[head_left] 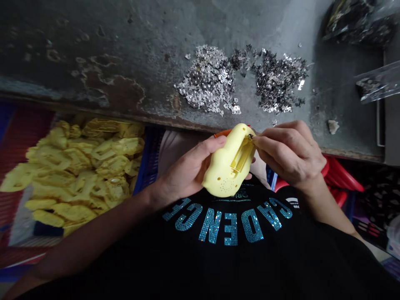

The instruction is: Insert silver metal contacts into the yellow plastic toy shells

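Observation:
My left hand [186, 171] grips a pale yellow moulded plastic toy shell [218, 175] from below, its fingers wrapped around the shell's side. The shell has a recessed battery compartment [242, 155] and a cluster of small speaker holes near its lower end. My right hand [289, 154] pinches a small metal clip [250, 136] between finger and thumb, right at the top corner of that compartment. The clip is mostly hidden by my fingertips. An orange object [221, 133] pokes out behind the shell, and most of it is hidden.
Two heaps of small metal clips [209, 81] lie on the worn grey concrete bench [93, 54] beyond my hands. A blue crate [150, 158] heaped with yellow shells stands to the left. Clear plastic bags [378, 81] lie at the right, with red plastic [342, 177] below the bench edge.

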Demonstrator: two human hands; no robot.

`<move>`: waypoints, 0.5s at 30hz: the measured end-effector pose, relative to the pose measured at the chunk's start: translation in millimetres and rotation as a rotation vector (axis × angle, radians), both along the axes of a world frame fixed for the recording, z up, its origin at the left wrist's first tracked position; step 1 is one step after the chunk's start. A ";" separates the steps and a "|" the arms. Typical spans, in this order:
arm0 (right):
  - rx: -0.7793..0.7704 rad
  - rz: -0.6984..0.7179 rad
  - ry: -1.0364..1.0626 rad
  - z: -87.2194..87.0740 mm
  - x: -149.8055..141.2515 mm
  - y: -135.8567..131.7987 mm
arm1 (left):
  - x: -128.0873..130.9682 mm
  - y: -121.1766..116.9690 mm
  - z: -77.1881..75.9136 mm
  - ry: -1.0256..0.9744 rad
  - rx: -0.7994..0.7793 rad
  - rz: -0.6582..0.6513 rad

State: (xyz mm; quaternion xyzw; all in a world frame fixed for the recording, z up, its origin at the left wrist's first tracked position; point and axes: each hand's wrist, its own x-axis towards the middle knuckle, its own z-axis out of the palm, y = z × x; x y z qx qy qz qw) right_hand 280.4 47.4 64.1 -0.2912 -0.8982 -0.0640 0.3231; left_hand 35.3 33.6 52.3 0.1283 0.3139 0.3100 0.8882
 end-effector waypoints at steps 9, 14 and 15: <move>-0.034 -0.006 0.033 -2.7 -0.7 -2.3 | 0.8 0.0 -6.1 -0.030 0.073 0.014; -0.066 -0.050 0.112 -4.5 -6.4 -4.9 | -1.1 2.5 -6.7 -0.086 0.109 -0.022; -0.058 -0.055 0.111 -5.2 -7.6 -5.1 | -1.1 2.4 -5.9 -0.084 0.112 -0.014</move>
